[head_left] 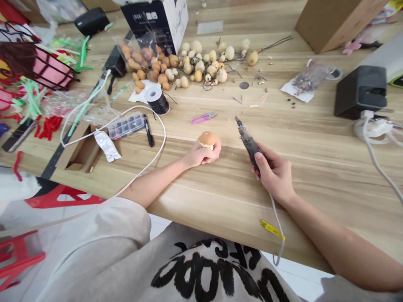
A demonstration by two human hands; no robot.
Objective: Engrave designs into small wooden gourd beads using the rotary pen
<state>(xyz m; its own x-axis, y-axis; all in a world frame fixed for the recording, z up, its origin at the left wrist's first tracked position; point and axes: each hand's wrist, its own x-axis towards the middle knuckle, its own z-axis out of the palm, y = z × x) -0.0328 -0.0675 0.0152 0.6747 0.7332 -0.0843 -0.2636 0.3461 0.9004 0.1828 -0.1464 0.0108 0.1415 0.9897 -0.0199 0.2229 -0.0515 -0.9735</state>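
Note:
Closed around a small gourd (208, 139), my left hand (204, 154) rests low over the wooden table; the gourd's tan, rounded end faces up and a paler part shows below it. My right hand (273, 170) grips a dark handheld rotary tool (248, 144), its tip pointing up and to the left, apart from the gourd. A grey cord (276, 218) with a yellow tag (271, 228) runs from the tool's lower end. Beyond my left hand lie purple thread snips (204, 118).
Several pale gourds (221, 75) and brown ones (153, 75) are heaped at the back. A spool of black cord (158, 100), a compartment box (129, 126) and a marker (148, 131) lie left. A white cable (164, 134) loops near my left forearm. A black power block (360, 92) stands right.

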